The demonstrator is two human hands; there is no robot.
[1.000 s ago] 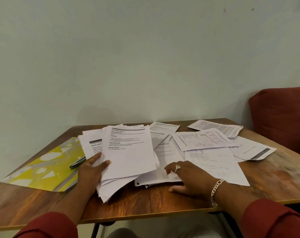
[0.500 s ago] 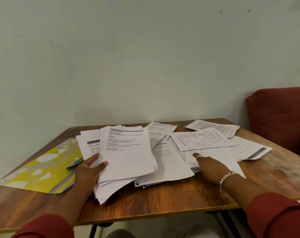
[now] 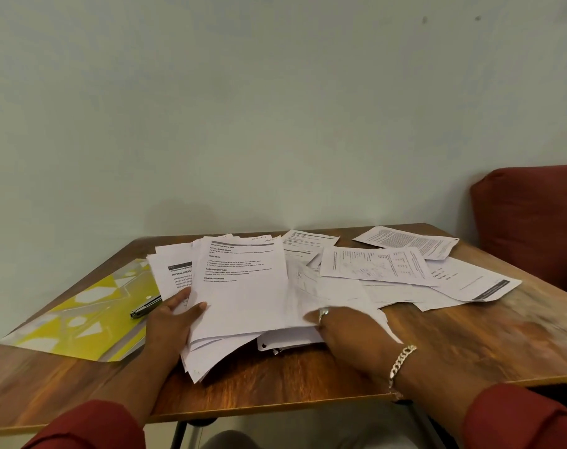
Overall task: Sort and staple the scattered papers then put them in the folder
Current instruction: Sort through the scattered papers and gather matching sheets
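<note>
Wooden table (image 3: 470,345), against a pale wall (image 3: 275,108).

Item 1: gathered stack of papers (image 3: 243,296), table centre, fanned at its near end. Top sheet printed with headed text. The left hand (image 3: 173,322) grips the stack's edge at 9 o'clock, thumb on the top sheet, fingers curled beneath.

Item 2: loose sheet (image 3: 334,296), blurred, lying at 3 o'clock of the stack and overlapping it. The right hand (image 3: 350,332), ring and chain bracelet worn, pinches this sheet at its near edge.

Item 3: scattered papers (image 3: 405,270), several overlapping sheets spread toward 2 o'clock; one separate sheet (image 3: 408,241) at the far edge.

Item 4: yellow patterned folder (image 3: 81,322), flat at 9 o'clock of the stack, untouched.

Item 5: dark, metallic stapler (image 3: 145,307), lying on the folder just beside the left hand.

Item 6: red cushion (image 3: 531,222), at 3 o'clock beyond the table.
</note>
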